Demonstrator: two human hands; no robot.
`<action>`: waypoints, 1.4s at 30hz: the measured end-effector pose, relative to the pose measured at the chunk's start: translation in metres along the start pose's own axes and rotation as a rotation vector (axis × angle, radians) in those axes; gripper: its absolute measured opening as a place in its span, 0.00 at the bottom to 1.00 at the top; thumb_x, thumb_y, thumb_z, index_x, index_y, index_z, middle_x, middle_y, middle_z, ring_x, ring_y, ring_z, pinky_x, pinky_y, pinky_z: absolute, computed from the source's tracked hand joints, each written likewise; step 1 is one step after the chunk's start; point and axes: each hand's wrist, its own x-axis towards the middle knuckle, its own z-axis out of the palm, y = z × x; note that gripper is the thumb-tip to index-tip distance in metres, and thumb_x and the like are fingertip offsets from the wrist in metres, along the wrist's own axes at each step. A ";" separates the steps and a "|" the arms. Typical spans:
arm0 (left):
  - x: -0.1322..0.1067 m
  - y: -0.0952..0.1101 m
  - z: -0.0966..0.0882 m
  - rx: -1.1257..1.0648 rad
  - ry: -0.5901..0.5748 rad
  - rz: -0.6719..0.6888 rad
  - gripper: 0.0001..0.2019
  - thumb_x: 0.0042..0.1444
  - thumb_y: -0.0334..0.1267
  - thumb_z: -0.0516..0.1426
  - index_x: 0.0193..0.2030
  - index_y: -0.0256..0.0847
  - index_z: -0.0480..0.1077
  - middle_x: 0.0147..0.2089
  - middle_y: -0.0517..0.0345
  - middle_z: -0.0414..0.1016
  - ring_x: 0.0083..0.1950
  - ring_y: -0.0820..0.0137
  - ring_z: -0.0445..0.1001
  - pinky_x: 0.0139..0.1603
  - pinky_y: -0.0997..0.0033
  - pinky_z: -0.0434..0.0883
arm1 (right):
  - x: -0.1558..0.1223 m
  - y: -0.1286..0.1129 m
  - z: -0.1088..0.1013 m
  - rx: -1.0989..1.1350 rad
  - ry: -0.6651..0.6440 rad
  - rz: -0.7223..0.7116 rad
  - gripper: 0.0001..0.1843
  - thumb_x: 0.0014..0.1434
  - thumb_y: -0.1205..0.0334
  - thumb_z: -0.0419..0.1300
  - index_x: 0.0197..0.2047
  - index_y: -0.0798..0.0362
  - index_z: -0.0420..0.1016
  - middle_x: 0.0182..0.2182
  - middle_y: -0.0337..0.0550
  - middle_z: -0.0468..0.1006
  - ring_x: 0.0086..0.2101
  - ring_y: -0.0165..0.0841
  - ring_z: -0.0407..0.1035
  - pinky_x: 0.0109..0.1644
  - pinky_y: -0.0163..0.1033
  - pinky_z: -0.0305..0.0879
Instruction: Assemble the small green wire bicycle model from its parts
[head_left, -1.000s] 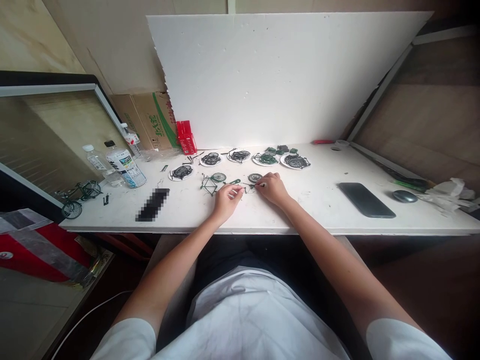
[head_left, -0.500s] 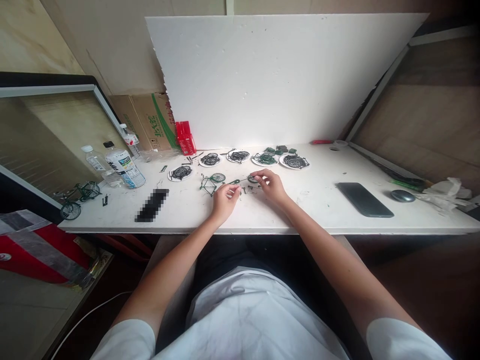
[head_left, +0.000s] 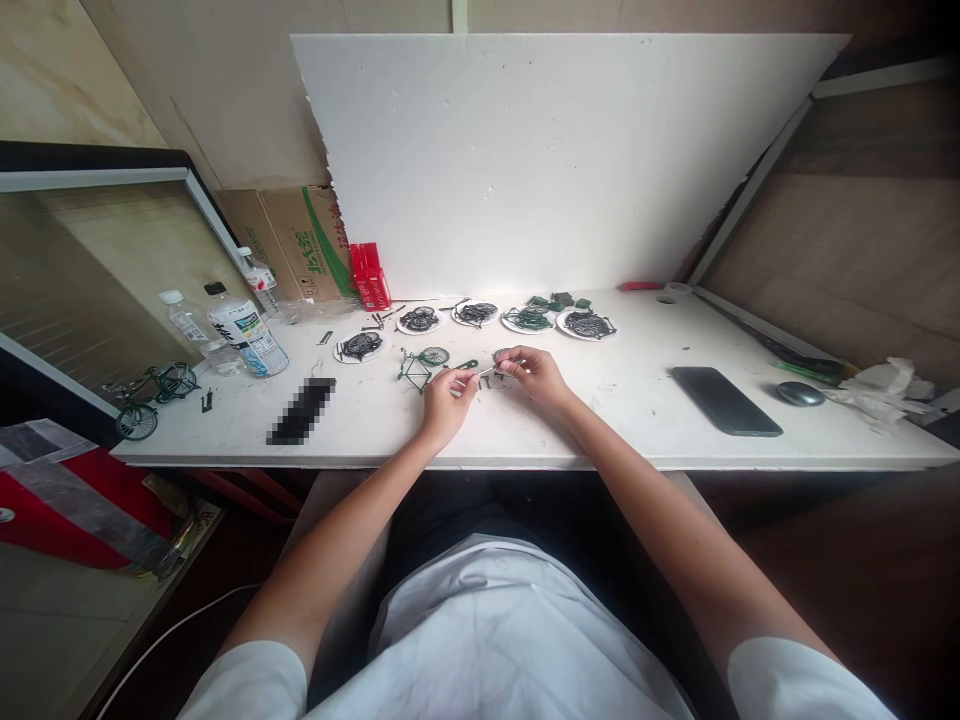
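Note:
My left hand is pinched closed just above the table, its fingertips at one end of a thin metal rod. Whatever else may sit in that pinch is too small to make out. From the other side my right hand grips the rod between thumb and fingers. Close to the left hand lie a miniature green bicycle frame and a small spoked wheel. A small green part rests behind the hands, and another wheel is partly hidden by my right fingers.
Plates of dark wheels and green parts stand along the back. A whole miniature bicycle is at the left edge, near bottles. To the right lie a phone and a computer mouse. A white board leans behind.
The rod's tip has come down to my left fingertips, and my right hand has shifted slightly lower. My left hand stays nearly in place.

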 end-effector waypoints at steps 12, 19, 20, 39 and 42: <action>0.000 0.001 0.000 -0.004 -0.001 -0.004 0.12 0.65 0.48 0.65 0.44 0.41 0.82 0.45 0.48 0.84 0.35 0.69 0.80 0.34 0.70 0.75 | 0.000 -0.003 0.000 -0.034 -0.013 -0.009 0.20 0.63 0.40 0.68 0.43 0.50 0.83 0.43 0.49 0.87 0.43 0.44 0.79 0.47 0.48 0.75; 0.000 0.000 0.000 -0.014 -0.004 -0.012 0.12 0.65 0.48 0.65 0.44 0.42 0.83 0.46 0.49 0.84 0.35 0.68 0.80 0.35 0.69 0.76 | 0.000 -0.001 0.000 -0.025 -0.011 -0.010 0.21 0.63 0.39 0.68 0.43 0.50 0.83 0.43 0.49 0.86 0.42 0.43 0.79 0.47 0.48 0.75; 0.000 0.000 0.000 -0.016 -0.003 -0.011 0.12 0.65 0.48 0.65 0.44 0.42 0.83 0.46 0.49 0.84 0.35 0.68 0.80 0.35 0.69 0.77 | 0.000 -0.001 0.000 -0.019 -0.011 -0.008 0.22 0.63 0.38 0.68 0.43 0.50 0.83 0.44 0.49 0.86 0.42 0.43 0.79 0.47 0.48 0.75; -0.001 0.004 -0.001 0.019 -0.020 0.017 0.11 0.65 0.45 0.65 0.44 0.41 0.83 0.44 0.49 0.83 0.34 0.70 0.80 0.34 0.70 0.75 | -0.002 -0.008 0.003 -0.021 -0.037 0.018 0.33 0.63 0.25 0.62 0.36 0.50 0.77 0.33 0.48 0.84 0.36 0.40 0.76 0.44 0.45 0.72; -0.001 0.003 0.000 0.022 -0.024 0.017 0.10 0.65 0.45 0.65 0.44 0.41 0.83 0.44 0.50 0.83 0.34 0.70 0.80 0.34 0.71 0.75 | -0.002 -0.009 0.003 -0.022 -0.045 0.041 0.34 0.63 0.23 0.61 0.34 0.50 0.76 0.32 0.47 0.83 0.34 0.39 0.75 0.43 0.44 0.72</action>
